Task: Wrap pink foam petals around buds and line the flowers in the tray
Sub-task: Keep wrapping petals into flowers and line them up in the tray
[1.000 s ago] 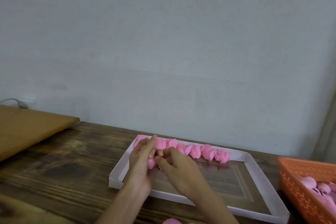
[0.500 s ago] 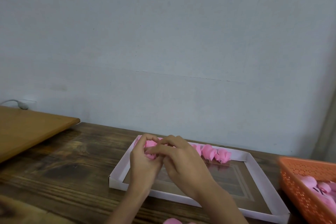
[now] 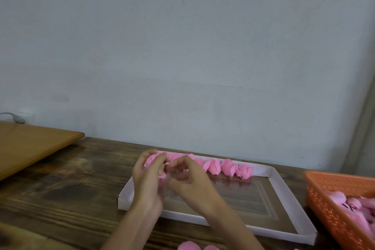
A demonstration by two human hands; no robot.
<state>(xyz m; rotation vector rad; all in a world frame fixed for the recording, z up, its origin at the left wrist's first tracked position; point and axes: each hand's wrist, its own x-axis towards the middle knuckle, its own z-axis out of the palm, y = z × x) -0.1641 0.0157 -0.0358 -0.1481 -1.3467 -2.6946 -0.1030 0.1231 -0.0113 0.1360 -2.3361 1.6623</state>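
Observation:
A shallow white tray [image 3: 290,199] lies on the dark wooden table, with a row of several pink foam flowers [image 3: 227,167] along its far edge. Over the tray's left part, my left hand [image 3: 147,180] curls its fingers round a pink foam flower [image 3: 155,159]. My right hand [image 3: 190,182] is beside it with fingers bent, its fingertips at the same flower; motion blur hides whether it pinches the flower.
An orange perforated basket [image 3: 328,205] with pink foam pieces stands at the right. Loose pink petals [image 3: 192,246] lie at the table's near edge. A lighter wooden board [image 3: 30,146] sits at the left. A pale wall is close behind.
Both hands have moved up and towards the far left of the tray, with the flower now held near the left end of the row. The right hand's fingers have spread a little.

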